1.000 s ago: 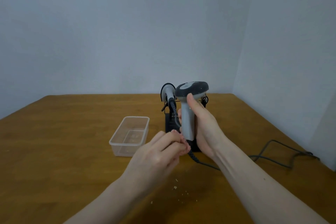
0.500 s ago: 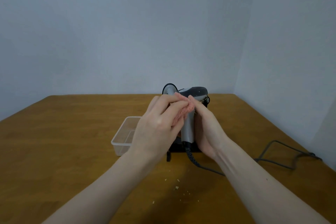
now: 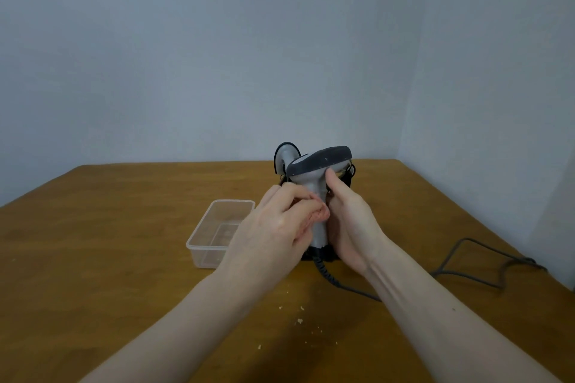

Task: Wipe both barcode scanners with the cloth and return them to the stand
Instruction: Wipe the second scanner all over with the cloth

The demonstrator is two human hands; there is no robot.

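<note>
Barcode scanner (image 3: pixel 314 165) sat upright at frame centre, your right hand (image 3: pixel 348 221) wrapped round its handle; your left hand (image 3: pixel 277 224) pinched something pinkish, likely the cloth, against it. The cable (image 3: pixel 466 261) trailing right could snag on return. Crumbs (image 3: pixel 300 320) littered the wooden table (image 3: pixel 93 258), grey walls behind

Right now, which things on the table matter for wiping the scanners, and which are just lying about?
In the job: held scanner; second scanner behind it; stand; right hand; left hand.
Lying about: clear plastic tub; crumbs; cable.
</note>
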